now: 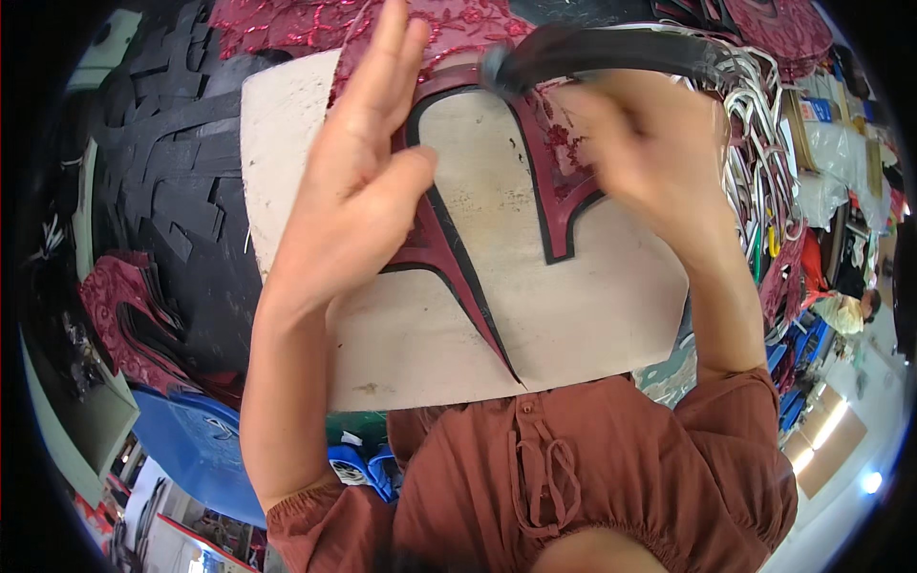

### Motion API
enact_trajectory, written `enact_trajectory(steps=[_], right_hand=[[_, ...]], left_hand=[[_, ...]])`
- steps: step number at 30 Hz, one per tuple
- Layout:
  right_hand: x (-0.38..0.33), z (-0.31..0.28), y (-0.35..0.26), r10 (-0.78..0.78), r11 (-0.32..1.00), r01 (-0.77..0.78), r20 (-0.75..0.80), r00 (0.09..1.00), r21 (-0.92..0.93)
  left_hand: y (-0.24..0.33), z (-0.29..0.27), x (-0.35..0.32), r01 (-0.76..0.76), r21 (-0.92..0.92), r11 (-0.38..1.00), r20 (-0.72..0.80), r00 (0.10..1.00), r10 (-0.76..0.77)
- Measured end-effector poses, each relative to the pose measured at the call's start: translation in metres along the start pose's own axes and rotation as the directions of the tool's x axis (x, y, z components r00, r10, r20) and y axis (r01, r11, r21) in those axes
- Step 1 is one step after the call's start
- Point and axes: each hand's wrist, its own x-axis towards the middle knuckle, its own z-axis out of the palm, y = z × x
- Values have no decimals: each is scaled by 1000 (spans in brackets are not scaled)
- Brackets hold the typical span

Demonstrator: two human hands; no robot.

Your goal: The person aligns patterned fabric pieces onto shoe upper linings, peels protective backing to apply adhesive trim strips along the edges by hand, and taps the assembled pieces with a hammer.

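Observation:
A maroon shoe upper piece (441, 250) with black edging and sequined, patterned fabric lies on a pale board (487, 325). Its long pointed strip runs toward my body, and a shorter strip sits to the right. My left hand (358, 181) rests over the piece's left side, fingers stretched out and thumb apart, holding nothing. Blurred by motion, my right hand (650, 153) is closed at the piece's right side. A long black tool, seemingly a hammer (611, 55), is in it, with its rounded end over the curved top band. Part of the upper is hidden under both hands.
Black cut strips (181, 134) cover the dark table on the left. Stacked maroon pieces (119, 296) lie at its near left edge, above a blue plastic chair (191, 439). More sequined maroon fabric (277, 24) lies at the back; a heap of white-edged strips (759, 134) borders the board's right.

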Motion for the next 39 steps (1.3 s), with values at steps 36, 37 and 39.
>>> enact_trajectory(steps=[36, 37, 39], right_hand=[[-35, 39, -49, -183, 974, 226, 571, 801, -5], [-36, 32, -46, -194, 962, 267, 538, 820, -59], [-39, 7, -38, -100, 972, 158, 298, 949, -176]], left_hand=[[17, -62, -36, 24, 337, 941, -508, 847, 160], [17, -63, -27, -22, 403, 915, -444, 870, 216], [11, -51, -9, 111, 535, 838, -381, 916, 123]])
